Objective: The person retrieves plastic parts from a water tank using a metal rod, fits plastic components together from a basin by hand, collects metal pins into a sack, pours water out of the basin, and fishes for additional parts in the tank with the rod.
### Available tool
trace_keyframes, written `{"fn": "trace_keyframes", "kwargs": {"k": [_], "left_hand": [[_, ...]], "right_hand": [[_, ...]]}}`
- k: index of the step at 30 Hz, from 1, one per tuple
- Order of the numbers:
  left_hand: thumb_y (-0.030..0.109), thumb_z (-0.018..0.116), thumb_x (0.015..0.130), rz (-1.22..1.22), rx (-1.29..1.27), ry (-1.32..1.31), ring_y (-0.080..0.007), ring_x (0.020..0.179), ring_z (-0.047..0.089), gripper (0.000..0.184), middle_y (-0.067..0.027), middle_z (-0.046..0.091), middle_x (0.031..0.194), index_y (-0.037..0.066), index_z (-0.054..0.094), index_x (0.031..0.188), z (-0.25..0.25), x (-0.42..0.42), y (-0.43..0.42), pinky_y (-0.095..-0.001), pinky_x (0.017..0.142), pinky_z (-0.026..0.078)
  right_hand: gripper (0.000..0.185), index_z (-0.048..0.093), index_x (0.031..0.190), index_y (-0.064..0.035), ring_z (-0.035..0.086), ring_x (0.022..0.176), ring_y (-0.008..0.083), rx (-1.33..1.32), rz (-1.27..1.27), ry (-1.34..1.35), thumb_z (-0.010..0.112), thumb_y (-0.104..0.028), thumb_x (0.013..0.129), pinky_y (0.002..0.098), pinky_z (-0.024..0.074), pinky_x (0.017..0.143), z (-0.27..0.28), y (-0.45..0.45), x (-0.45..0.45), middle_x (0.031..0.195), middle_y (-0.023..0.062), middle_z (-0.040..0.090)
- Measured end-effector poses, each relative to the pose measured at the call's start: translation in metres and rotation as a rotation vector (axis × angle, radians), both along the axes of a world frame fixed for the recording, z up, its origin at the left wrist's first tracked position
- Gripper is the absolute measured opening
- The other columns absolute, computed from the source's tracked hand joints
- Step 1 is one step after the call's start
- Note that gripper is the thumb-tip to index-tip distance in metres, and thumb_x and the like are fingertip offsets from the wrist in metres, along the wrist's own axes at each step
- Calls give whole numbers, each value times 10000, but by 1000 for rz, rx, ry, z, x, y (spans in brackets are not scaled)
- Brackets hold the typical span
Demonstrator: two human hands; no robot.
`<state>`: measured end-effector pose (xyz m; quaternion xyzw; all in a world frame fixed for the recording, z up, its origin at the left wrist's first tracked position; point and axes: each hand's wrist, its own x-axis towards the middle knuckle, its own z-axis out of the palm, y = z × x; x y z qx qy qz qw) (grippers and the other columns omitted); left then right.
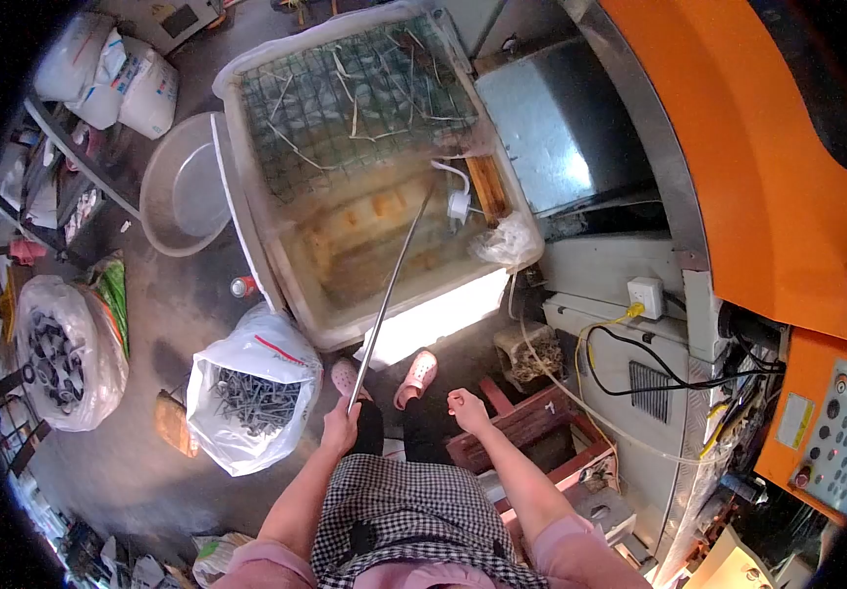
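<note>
My left hand (341,428) is wrapped round the lower end of a long thin metal rod (390,294). The rod slants up and away over the near wall of a big pale plastic tub (291,294), and its far end reaches over the murky brownish water. Curled into a loose fist, my right hand (467,410) hangs apart from the rod, beside my right leg. Green netting (355,93) with pale strips on it covers the far part of the tub. A white hooked fitting (458,204) sits at the tub's right side, near a clear plastic bag (505,241).
Left of my feet stands a white bag (296,368) of dark thin pieces. Farther left are another bag (55,398) of dark parts and a round basin (156,201). An orange machine (698,128), black cable (629,391) and reddish metal frame (531,427) lie rightward.
</note>
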<state>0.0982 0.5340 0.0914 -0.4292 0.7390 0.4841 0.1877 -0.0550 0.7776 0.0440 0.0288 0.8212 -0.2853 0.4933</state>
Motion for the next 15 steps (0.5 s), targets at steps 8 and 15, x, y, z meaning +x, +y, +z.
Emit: {"fn": "trace_keyframes", "kwargs": {"k": [8, 15], "left_hand": [[257, 497, 886, -19, -18, -18, -461, 865, 543, 252, -286, 582, 860, 24, 520, 978, 13, 9, -7, -504, 722, 428], [251, 479, 896, 121, 177, 25, -353, 706, 596, 261, -214, 585, 749, 0, 509, 958, 13, 2, 32, -424, 635, 460]], "right_hand": [[255, 573, 1010, -11, 646, 704, 151, -4, 38, -7, 546, -219, 865, 281, 494, 668, 8, -8, 11, 804, 80, 646], [263, 543, 1007, 5, 635, 749, 157, -263, 35, -112, 504, -233, 901, 268, 501, 642, 9, -60, 35, 868, 99, 630]]}}
